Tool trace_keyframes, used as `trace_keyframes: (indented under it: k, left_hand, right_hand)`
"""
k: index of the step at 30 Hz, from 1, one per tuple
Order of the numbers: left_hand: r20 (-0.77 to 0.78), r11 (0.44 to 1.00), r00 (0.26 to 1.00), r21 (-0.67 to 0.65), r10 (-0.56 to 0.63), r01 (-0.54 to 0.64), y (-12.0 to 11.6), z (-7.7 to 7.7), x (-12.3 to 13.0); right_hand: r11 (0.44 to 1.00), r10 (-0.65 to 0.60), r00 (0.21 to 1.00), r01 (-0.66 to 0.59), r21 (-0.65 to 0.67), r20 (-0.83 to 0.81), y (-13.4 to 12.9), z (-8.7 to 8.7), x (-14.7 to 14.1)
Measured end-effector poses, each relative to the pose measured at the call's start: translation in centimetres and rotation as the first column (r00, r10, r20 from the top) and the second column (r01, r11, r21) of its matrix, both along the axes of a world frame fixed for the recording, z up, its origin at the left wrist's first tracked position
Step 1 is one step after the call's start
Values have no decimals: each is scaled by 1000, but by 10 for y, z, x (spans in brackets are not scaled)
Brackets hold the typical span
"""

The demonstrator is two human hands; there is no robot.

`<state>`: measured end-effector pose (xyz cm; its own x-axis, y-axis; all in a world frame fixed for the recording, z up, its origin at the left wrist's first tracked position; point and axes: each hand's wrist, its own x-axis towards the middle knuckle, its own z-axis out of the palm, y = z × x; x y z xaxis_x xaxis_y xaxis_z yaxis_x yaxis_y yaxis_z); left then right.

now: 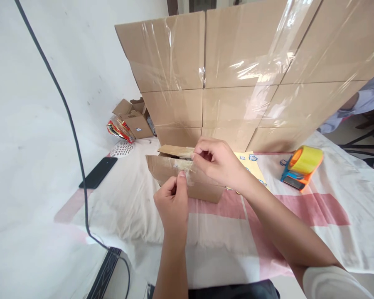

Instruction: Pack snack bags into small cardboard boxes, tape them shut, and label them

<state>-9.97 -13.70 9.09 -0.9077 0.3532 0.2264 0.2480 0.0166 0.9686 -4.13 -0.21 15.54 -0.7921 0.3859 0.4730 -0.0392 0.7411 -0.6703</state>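
A small brown cardboard box (205, 192) with its flaps partly raised lies on the cloth in front of me. My left hand (173, 197) grips the near side of the box, thumb pressed on the face of the flap. Clear packing tape (188, 167), wrinkled and shiny, sticks to this flap. At the box's upper edge my right hand (217, 161) is closed in a pinch, with a bit of the clear tape at its fingertips. The fingers of both hands hide part of the flap and tape.
Behind stands a tall wall of taped cardboard boxes (237, 62). A tape dispenser (302, 168) with yellow tape and a sheet of stickers (251, 164) lie right. Left are a phone (98, 172), an opened carton (139, 120) and a hanging cable (67, 110). Another person's sleeve (364, 99) shows far right.
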Motion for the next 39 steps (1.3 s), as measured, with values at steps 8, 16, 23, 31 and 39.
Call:
trace_keyframes:
  k: [8, 16, 23, 31, 39]
  left_hand:
    - [-135, 1000, 991, 15, 19, -17, 3, 0, 4]
    - [-258, 870, 966, -474, 9, -134, 25, 21, -14]
    - [-393, 769, 919, -594, -21, -236, 28, 20, -9]
    - [-607, 758, 789, -470, 94, -452, 15, 5, -9]
    - [-737, 856, 592, -495, -326, -145, -2, -24, -11]
  right_hand:
    - [999, -20, 983, 15, -31, -180, -1, 4, 2]
    - [954, -297, 944, 287, 85, 142, 31, -18, -15]
    - [936, -349, 871, 305, 175, 347, 32, -25, -17]
    - [913, -408, 826, 371, 170, 390, 42, -27, -12]
    - [929, -371, 869, 344, 139, 326, 40, -26, -8]
